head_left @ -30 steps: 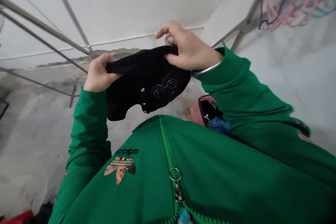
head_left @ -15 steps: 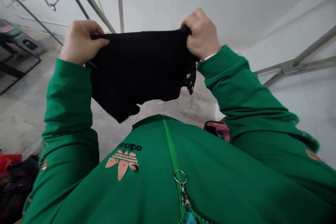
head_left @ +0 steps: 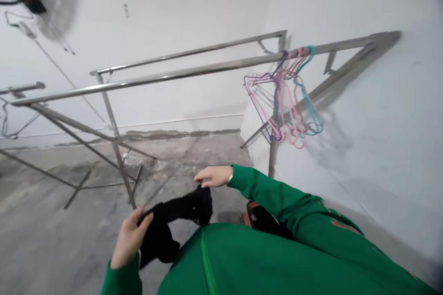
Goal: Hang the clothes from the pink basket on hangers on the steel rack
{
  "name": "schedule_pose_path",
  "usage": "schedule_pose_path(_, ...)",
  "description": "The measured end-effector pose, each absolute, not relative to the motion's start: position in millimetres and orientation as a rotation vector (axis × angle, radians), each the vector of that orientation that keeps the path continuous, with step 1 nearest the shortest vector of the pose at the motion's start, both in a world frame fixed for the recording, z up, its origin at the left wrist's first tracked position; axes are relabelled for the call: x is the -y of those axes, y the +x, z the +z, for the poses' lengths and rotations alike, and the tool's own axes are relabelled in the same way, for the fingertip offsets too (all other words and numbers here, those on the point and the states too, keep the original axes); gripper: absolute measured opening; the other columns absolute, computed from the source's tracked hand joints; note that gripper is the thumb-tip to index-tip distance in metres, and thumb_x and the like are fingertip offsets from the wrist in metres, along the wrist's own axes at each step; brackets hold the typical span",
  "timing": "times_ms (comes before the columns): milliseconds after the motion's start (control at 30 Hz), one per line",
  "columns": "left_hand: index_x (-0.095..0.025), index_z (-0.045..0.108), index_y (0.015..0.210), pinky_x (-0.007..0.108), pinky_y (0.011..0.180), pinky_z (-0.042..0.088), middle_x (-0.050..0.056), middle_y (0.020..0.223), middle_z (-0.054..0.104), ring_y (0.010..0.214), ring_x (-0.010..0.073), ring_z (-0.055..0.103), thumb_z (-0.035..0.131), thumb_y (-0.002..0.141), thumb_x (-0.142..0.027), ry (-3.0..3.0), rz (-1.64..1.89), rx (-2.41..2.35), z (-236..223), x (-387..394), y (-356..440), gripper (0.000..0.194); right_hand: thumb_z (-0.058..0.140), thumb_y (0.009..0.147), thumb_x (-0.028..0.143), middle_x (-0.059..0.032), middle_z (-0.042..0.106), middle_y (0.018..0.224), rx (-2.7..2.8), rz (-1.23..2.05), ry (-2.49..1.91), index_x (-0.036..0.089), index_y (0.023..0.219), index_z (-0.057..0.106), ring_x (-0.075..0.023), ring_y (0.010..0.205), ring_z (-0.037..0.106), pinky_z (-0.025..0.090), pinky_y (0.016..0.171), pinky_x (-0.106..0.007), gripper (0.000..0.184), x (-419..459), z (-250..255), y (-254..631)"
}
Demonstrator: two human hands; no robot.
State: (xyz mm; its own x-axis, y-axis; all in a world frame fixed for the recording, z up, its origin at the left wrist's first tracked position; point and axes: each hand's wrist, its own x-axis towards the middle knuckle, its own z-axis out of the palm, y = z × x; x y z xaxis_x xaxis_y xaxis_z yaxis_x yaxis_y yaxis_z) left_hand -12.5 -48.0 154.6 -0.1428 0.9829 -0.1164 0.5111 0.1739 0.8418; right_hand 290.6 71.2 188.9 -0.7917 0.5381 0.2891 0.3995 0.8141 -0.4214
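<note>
A black cloth garment [head_left: 176, 221] hangs bunched and twisted in front of my green-sleeved chest, with small shiny details no longer visible on it. My left hand [head_left: 130, 238] is closed on its lower left part. My right hand [head_left: 212, 176] reaches across from the other side with its fingers extended, just above the garment's top fold. I cannot tell whether those fingertips touch the cloth. Part of the garment is hidden behind my torso.
A steel tube drying rack [head_left: 114, 101] stands on the bare concrete floor [head_left: 62, 212], and a second rail [head_left: 332, 50] runs along the white wall. Several pink, blue and teal hangers [head_left: 284, 101] hang from it. A pink and black bag [head_left: 263, 219] lies beside my body.
The view has swung up and out, showing more of the room. The garment is no longer stretched flat between both hands. It hangs lower and bunched, and my right hand has let go.
</note>
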Motion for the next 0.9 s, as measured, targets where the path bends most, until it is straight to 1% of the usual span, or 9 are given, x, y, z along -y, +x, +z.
schedule_pose_path(100,-0.018,0.053,0.065,0.023,0.053,0.036,-0.003,0.057,0.05,0.056,0.013,0.047,0.057,0.07,-0.055,1.383,0.781,-1.681,133,58,17,0.038,0.05,0.092,0.03,-0.0076,0.069,0.102,2.428,0.278,-0.861,0.016,0.11,0.064,-0.0145,0.089,0.062,0.046,0.08,-0.024,0.027,-61,232,338)
schedule_pose_path(167,-0.018,0.051,0.061,0.024,0.054,0.036,-0.002,0.057,0.049,0.059,0.0137,0.047,0.057,0.067,-0.053,1.477,0.719,-1.659,131,58,34,0.036,0.044,0.095,0.034,-0.0105,0.067,0.108,2.206,-0.016,-1.09,0.015,0.114,0.062,-0.0171,0.092,0.061,0.045,0.082,-0.028,0.032,-63,265,371)
schedule_pose_path(267,-0.02,0.046,0.057,0.024,0.055,0.035,-0.002,0.056,0.045,0.058,0.0141,0.046,0.054,0.065,-0.051,1.589,0.68,-1.649,133,50,48,0.033,0.049,0.092,0.039,-0.0139,0.064,0.109,1.897,-0.427,-1.565,0.013,0.11,0.061,-0.0226,0.094,0.059,0.044,0.078,-0.031,0.033,-78,302,417)
schedule_pose_path(367,-0.02,0.046,0.057,0.025,0.056,0.035,-0.003,0.055,0.045,0.058,0.0143,0.046,0.051,0.066,-0.05,1.648,0.677,-1.652,134,43,50,0.032,0.058,0.086,0.041,-0.0207,0.06,0.112,1.65,-0.659,-1.999,0.006,0.111,0.057,-0.0308,0.103,0.056,0.045,0.077,-0.035,0.043,-92,314,456)
schedule_pose_path(500,-0.02,0.047,0.058,0.025,0.055,0.034,-0.003,0.055,0.045,0.058,0.0144,0.045,0.051,0.066,-0.052,1.648,0.656,-1.612,134,40,50,0.033,0.063,0.082,0.034,-0.0264,0.058,0.114,1.523,-0.689,-2.27,0.0,0.117,0.051,-0.0339,0.105,0.056,0.046,0.08,-0.038,0.051,-105,305,494)
schedule_pose_path(567,-0.02,0.047,0.057,0.025,0.056,0.034,-0.003,0.055,0.044,0.058,0.0143,0.044,0.052,0.065,-0.052,1.662,0.649,-1.588,136,38,50,0.033,0.06,0.083,0.029,-0.026,0.06,0.11,1.539,-0.639,-2.325,0.0,0.117,0.051,-0.0334,0.103,0.059,0.045,0.081,-0.039,0.045,-110,298,505)
schedule_pose_path(667,-0.02,0.046,0.057,0.025,0.055,0.033,-0.003,0.055,0.044,0.057,0.0142,0.044,0.053,0.065,-0.052,1.669,0.656,-1.56,140,35,52,0.034,0.047,0.088,0.02,-0.0243,0.063,0.105,1.591,-0.577,-2.341,0.002,0.112,0.055,-0.0323,0.101,0.061,0.044,0.083,-0.041,0.031,-120,290,510)
schedule_pose_path(800,-0.02,0.048,0.057,0.025,0.056,0.034,-0.002,0.055,0.046,0.059,0.0148,0.045,0.054,0.063,-0.052,1.661,0.677,-1.532,143,31,51,0.033,0.049,0.089,0.027,-0.0274,0.062,0.109,1.564,-0.545,-2.36,0.0,0.117,0.054,-0.0336,0.105,0.06,0.043,0.084,-0.042,0.04,-136,289,506)
schedule_pose_path(900,-0.019,0.049,0.057,0.025,0.057,0.035,-0.002,0.056,0.047,0.059,0.015,0.046,0.054,0.063,-0.051,1.666,0.691,-1.525,141,31,47,0.032,0.048,0.087,0.018,-0.0272,0.062,0.11,1.583,-0.509,-2.406,-0.001,0.117,0.055,-0.0334,0.107,0.06,0.042,0.084,-0.04,0.036,-144,290,505)
